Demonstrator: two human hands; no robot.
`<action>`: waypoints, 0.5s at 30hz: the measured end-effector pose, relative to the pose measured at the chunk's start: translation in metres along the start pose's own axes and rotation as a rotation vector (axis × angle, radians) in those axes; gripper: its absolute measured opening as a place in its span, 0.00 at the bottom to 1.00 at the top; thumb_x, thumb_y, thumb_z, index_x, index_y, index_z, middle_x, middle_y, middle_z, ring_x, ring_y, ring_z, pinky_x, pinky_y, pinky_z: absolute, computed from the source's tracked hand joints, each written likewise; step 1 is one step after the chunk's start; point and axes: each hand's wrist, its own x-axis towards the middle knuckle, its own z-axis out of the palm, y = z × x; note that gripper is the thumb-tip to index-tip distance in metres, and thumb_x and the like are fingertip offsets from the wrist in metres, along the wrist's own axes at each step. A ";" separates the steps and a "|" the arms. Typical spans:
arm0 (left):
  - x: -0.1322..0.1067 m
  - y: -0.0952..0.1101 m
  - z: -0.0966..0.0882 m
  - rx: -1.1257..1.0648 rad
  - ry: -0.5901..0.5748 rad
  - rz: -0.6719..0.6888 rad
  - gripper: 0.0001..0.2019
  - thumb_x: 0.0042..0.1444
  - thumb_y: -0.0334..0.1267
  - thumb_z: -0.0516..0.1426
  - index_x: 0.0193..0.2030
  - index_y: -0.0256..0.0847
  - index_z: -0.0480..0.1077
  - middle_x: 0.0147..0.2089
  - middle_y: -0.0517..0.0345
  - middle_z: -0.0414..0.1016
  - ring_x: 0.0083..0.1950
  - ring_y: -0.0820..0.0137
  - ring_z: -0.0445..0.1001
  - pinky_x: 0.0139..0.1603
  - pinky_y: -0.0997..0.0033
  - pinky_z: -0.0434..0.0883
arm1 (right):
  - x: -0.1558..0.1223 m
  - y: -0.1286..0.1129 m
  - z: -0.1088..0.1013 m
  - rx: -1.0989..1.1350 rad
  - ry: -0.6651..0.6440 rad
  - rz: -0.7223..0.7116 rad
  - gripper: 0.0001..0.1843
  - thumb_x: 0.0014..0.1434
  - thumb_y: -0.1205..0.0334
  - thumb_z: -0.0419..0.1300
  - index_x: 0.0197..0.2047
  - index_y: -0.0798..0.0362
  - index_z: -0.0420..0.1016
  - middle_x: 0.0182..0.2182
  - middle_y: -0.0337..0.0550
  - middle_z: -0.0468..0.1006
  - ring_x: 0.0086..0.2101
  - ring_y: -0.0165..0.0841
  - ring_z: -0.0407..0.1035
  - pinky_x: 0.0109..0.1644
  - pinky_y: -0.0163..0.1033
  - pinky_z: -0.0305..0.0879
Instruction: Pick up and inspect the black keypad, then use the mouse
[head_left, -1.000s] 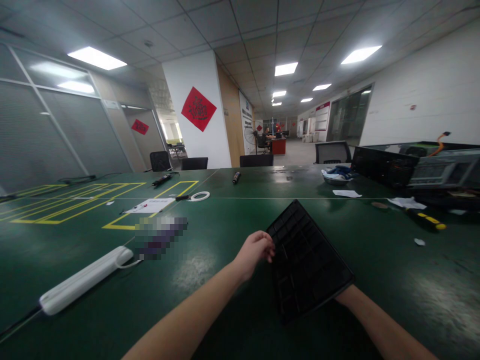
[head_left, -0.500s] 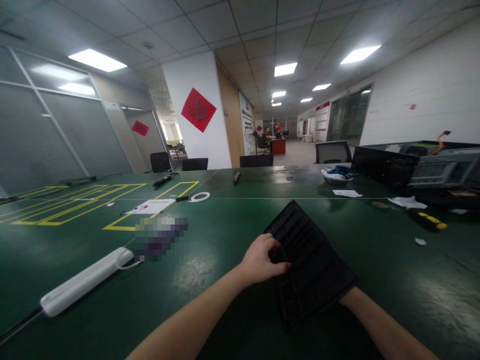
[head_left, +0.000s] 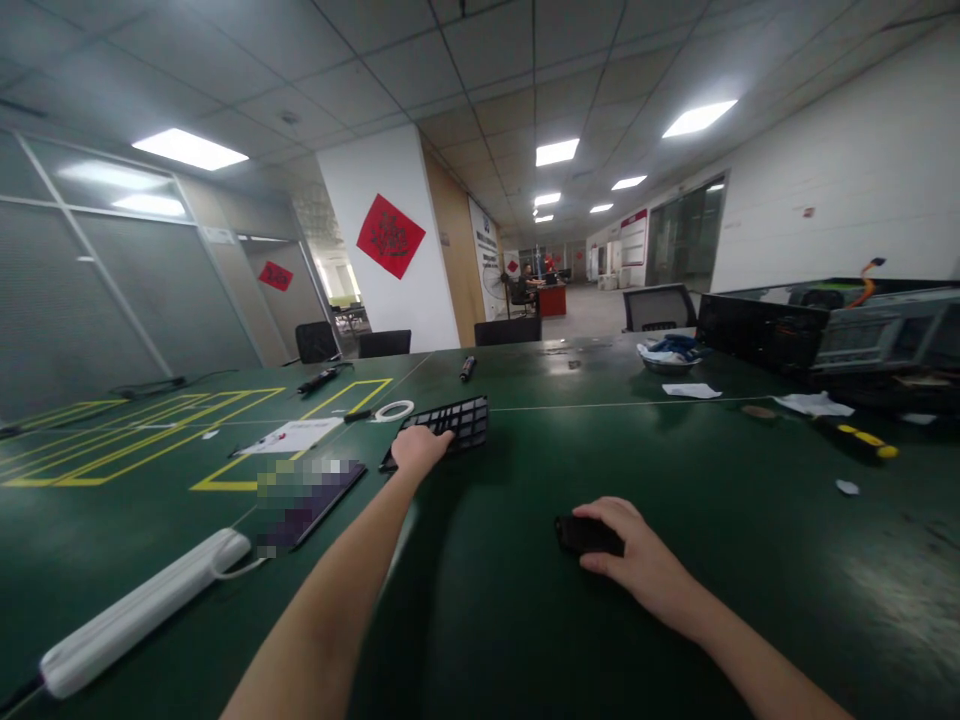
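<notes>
White power strip [head_left: 146, 612]: well to the left of the black gridded tray [head_left: 466, 425] and closer to me than it.
Paper sheet [head_left: 296, 436]: left of the tray, lying across a yellow outline on the green table [head_left: 517, 630].
Flat dark slab [head_left: 319, 515]: left of the tray and a little nearer me, partly pixelated.
White ring [head_left: 394, 411]: just beside the tray's far left corner; I can't tell if they touch.
Left hand [head_left: 421, 450]: gripping the tray by its near left part, my thumb laid over its grid, the other fingertips out of sight; whether the tray rests on the table I can't tell.
Dark tube [head_left: 467, 368]: just beyond the tray.
Small black block [head_left: 581, 534]: right of the tray and nearer me, between my right thumb and fingers, its left end poking out past them.
Right hand [head_left: 619, 535]: closed around that block, well apart from the tray.
Bowl [head_left: 666, 367]: beyond the tray and to its right, blue and white cloth inside.
Computer case [head_left: 757, 335]: far right of the tray.
Yellow-tipped tool [head_left: 862, 440]: also far right of the tray, nearer me than the case.
</notes>
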 end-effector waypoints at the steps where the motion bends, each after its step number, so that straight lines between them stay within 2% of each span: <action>1: 0.006 -0.004 0.003 0.015 -0.006 -0.028 0.27 0.44 0.54 0.50 0.35 0.27 0.73 0.39 0.34 0.72 0.43 0.48 0.69 0.37 0.60 0.64 | 0.000 0.000 0.000 0.007 -0.004 0.000 0.23 0.46 0.59 0.58 0.48 0.45 0.64 0.52 0.42 0.57 0.50 0.39 0.55 0.54 0.47 0.55; 6: 0.018 -0.011 0.017 0.057 -0.024 -0.091 0.27 0.42 0.52 0.52 0.37 0.28 0.73 0.42 0.34 0.72 0.45 0.48 0.68 0.39 0.60 0.64 | 0.002 0.001 0.001 0.021 0.008 -0.025 0.23 0.45 0.60 0.59 0.47 0.45 0.65 0.52 0.43 0.58 0.51 0.38 0.55 0.55 0.48 0.54; 9: 0.016 -0.009 0.014 0.069 -0.013 -0.098 0.27 0.44 0.52 0.51 0.39 0.27 0.71 0.42 0.33 0.71 0.46 0.48 0.68 0.39 0.59 0.64 | 0.003 0.002 0.000 0.022 -0.002 -0.016 0.23 0.46 0.59 0.59 0.48 0.44 0.64 0.52 0.42 0.57 0.51 0.38 0.55 0.55 0.48 0.54; 12: 0.004 -0.007 0.005 0.072 0.030 -0.032 0.27 0.49 0.51 0.46 0.42 0.27 0.69 0.44 0.33 0.69 0.47 0.50 0.67 0.41 0.59 0.63 | 0.002 0.005 0.000 0.029 -0.003 -0.011 0.23 0.46 0.58 0.59 0.48 0.43 0.64 0.53 0.41 0.57 0.51 0.38 0.55 0.55 0.48 0.54; 15: -0.027 -0.012 -0.005 0.061 0.043 0.131 0.22 0.52 0.49 0.45 0.39 0.34 0.70 0.43 0.44 0.69 0.47 0.57 0.66 0.46 0.64 0.61 | 0.002 0.006 0.001 0.024 -0.004 -0.017 0.23 0.46 0.57 0.59 0.48 0.42 0.63 0.53 0.40 0.56 0.50 0.38 0.55 0.55 0.47 0.54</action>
